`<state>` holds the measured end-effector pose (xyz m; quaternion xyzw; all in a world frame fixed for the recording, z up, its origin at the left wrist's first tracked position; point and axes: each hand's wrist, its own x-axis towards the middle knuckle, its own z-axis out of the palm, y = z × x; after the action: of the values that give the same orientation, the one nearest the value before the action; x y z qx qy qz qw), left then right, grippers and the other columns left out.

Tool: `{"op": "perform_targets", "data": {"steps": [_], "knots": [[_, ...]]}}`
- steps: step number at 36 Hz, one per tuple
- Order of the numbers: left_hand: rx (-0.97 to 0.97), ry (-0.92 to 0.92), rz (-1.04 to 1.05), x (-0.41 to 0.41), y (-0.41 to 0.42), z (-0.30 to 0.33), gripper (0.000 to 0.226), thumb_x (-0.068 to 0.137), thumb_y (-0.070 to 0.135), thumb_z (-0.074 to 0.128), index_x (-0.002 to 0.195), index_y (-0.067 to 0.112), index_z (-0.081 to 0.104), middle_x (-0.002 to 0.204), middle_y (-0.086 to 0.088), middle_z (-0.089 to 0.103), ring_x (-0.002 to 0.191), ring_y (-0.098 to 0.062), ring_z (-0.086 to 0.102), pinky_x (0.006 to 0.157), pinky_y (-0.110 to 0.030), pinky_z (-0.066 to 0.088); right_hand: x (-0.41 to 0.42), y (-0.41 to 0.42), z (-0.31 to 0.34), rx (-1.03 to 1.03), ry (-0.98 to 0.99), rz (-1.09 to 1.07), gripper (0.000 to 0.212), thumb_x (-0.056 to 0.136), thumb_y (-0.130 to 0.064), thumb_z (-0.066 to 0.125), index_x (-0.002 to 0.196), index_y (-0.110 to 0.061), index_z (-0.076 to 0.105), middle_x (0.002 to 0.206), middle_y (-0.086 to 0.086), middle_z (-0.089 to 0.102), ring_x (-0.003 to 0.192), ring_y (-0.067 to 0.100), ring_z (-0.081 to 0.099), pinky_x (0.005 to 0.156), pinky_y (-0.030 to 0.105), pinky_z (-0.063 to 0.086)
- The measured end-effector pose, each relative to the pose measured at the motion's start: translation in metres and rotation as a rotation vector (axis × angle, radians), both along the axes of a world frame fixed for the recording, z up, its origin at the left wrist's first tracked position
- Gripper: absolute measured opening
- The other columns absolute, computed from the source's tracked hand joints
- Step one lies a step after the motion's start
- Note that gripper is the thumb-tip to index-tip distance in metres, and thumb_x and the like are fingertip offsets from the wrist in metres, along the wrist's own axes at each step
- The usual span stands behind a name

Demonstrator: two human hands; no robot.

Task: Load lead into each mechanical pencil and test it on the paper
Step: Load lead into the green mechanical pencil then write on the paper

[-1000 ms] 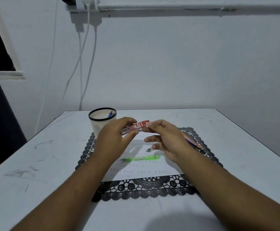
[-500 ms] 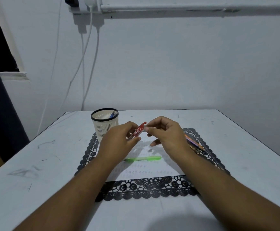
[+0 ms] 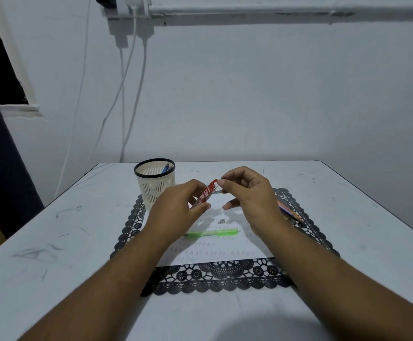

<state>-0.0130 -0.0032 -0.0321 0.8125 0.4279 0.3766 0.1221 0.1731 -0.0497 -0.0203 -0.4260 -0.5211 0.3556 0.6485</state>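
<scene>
The step in hand appears to be lead extraction: a lead is being drawn from its case before it goes into a pencil.

Nearest the camera, the black lace placemat [image 3: 215, 279] lies flat on the white table [image 3: 53, 254]. The paper [image 3: 225, 252] rests on the placemat and already carries rows of faint pencil marks, so some testing seems to be done. The green mechanical pencil [image 3: 213, 233] lies on the paper, roughly crosswise, below both hands and touched by neither. A small grey part [image 3: 221, 220] lies on the paper just beyond it; it may be the pencil's cap, but it is too small to tell.

Above the paper, the left hand [image 3: 176, 212] grips the red lead case [image 3: 204, 193] between thumb and fingers, with the case tilted up toward the right. The right hand [image 3: 247, 198] pinches at the case's upper end with thumb and forefinger closed narrowly. Whether a lead is already between them cannot be told.

The next move calls for a light, straight pull, since thin lead is likely to snap under side load. The lead then has to be fed into the green pencil's open end, which requires one hand to be freed.

A bundle of further pencils [image 3: 290, 211] lies on the placemat, partly hidden behind the right wrist. The cream mesh pen holder [image 3: 154, 185] stands at the placemat's far left corner, holding a few pens. Nothing stands between the hands and the green pencil.
</scene>
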Motion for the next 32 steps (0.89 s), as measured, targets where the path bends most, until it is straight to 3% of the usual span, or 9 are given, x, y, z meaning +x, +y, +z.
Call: {"op": "perform_targets", "data": {"steps": [6,12,21,27,32], "knots": [[-0.023,-0.015,-0.009,-0.0010,0.0000,-0.0003,0.025,0.086,0.034,0.082,0.108,0.035,0.069,0.092,0.021,0.072,0.085,0.003,0.066,0.081,-0.039,0.060,-0.0019,-0.0007,-0.0014,-0.019,0.005,-0.023,0.013,0.090,-0.013,0.081,0.090,-0.006,0.070,0.097,0.020,0.073,0.088,0.019,0.073,0.061,0.036,0.059],[-0.041,-0.014,-0.010,-0.0020,0.0021,-0.0023,0.026,0.085,0.036,0.082,0.108,0.037,0.069,0.092,0.022,0.072,0.084,0.004,0.066,0.081,-0.040,0.060,-0.0020,-0.0022,0.0021,-0.022,0.049,0.002,0.013,0.088,-0.011,0.082,0.089,-0.011,0.069,0.086,0.009,0.073,0.082,0.021,0.070,0.058,0.035,0.058],[-0.032,-0.025,-0.023,-0.0013,0.0006,-0.0010,0.030,0.086,0.035,0.082,0.112,0.041,0.066,0.092,0.024,0.071,0.084,0.005,0.066,0.079,-0.039,0.061,-0.0019,-0.0010,0.0005,-0.014,0.033,0.015,0.012,0.089,-0.008,0.082,0.089,-0.021,0.080,0.093,0.013,0.077,0.087,0.021,0.073,0.067,0.034,0.059],[-0.026,-0.022,-0.029,-0.0017,0.0007,-0.0009,0.030,0.087,0.036,0.081,0.113,0.040,0.066,0.094,0.024,0.071,0.084,0.005,0.066,0.080,-0.039,0.060,-0.0033,0.0000,0.0013,-0.016,0.070,0.006,0.012,0.088,-0.006,0.082,0.091,-0.014,0.074,0.093,0.017,0.076,0.085,0.024,0.073,0.067,0.035,0.059],[-0.027,-0.011,-0.030,-0.0018,0.0004,-0.0020,0.030,0.088,0.035,0.080,0.114,0.039,0.066,0.094,0.023,0.070,0.085,0.005,0.066,0.080,-0.039,0.060,-0.0028,-0.0005,-0.0002,-0.004,0.058,-0.012,0.008,0.089,-0.006,0.080,0.089,-0.011,0.073,0.086,0.005,0.073,0.082,0.015,0.069,0.067,0.034,0.060]]}}
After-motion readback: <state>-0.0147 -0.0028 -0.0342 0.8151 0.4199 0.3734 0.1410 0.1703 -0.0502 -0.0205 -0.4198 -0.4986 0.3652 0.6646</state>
